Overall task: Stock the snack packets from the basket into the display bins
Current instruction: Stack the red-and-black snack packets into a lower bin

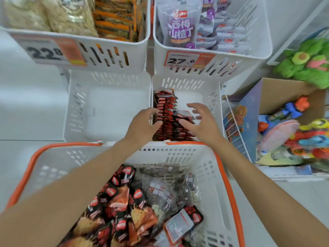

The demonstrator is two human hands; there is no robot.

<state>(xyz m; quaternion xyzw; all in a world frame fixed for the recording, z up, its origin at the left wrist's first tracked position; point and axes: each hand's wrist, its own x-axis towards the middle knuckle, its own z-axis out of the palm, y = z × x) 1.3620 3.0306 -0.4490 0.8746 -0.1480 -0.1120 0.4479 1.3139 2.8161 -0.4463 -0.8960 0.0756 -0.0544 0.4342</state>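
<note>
A row of red-and-black snack packets (166, 113) stands on edge in the lower right display bin (211, 97). My left hand (142, 124) is cupped against the left side of that row, fingers and thumb touching the packets. My right hand (202, 120) hovers over the right side of the row with fingers spread and relaxed, thumb resting on the packets. Below my arms, the white basket (178, 154) with orange handles holds several more red-and-black packets (122, 202) and clear packets of dark snacks (163, 189).
The lower left bin (106, 107) has nothing in it. Upper bins hold beige and orange snacks (71, 15) and purple packets (181, 27), with price tags 22.8 and 27.6. A cardboard box of toys (288, 125) and a wire rack (233, 125) stand at right.
</note>
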